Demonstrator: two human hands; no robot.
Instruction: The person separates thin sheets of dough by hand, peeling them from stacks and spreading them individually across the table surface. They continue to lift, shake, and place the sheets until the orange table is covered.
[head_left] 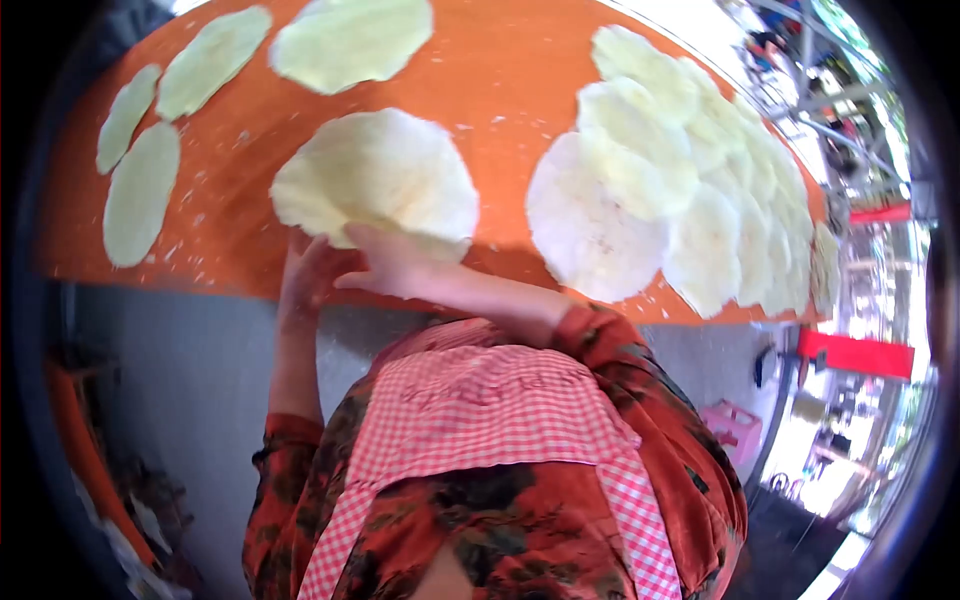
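Observation:
A pale, thin round sheet (385,175) lies on the orange table (500,100), its near edge by both hands. My left hand (312,268) is at the sheet's near left edge, its fingers bent up against or under the rim; what they grip is hidden. My right hand (385,262) reaches across to the left, its fingers at the near edge beside my left hand. Its fingertips touch the sheet, and the fingers look apart.
Several pale sheets overlap on the table's right (640,150). More lie separately at the left (142,195) and far side (350,40). Small crumbs dot the table. A pink crate (733,430) stands on the floor at the right, beyond the table's near edge.

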